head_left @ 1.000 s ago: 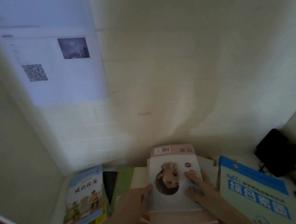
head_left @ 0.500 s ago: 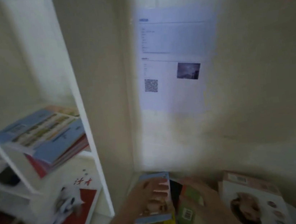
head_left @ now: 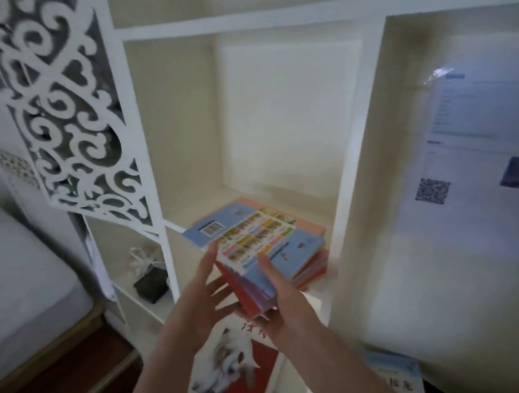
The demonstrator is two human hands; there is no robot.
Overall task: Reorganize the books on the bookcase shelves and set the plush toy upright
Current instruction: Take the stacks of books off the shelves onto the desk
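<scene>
Stack of books (head_left: 257,239) lying flat in the open compartment of the white bookcase (head_left: 356,137), both hands on it
Right hand (head_left: 281,299) grips the stack's near corner, thumb on the blue top cover and fingers curled beneath; left hand (head_left: 204,289), fingers straight and spread, touches its left edge. A dog-cover book (head_left: 234,367) leans in the bookcase's compartment below
</scene>
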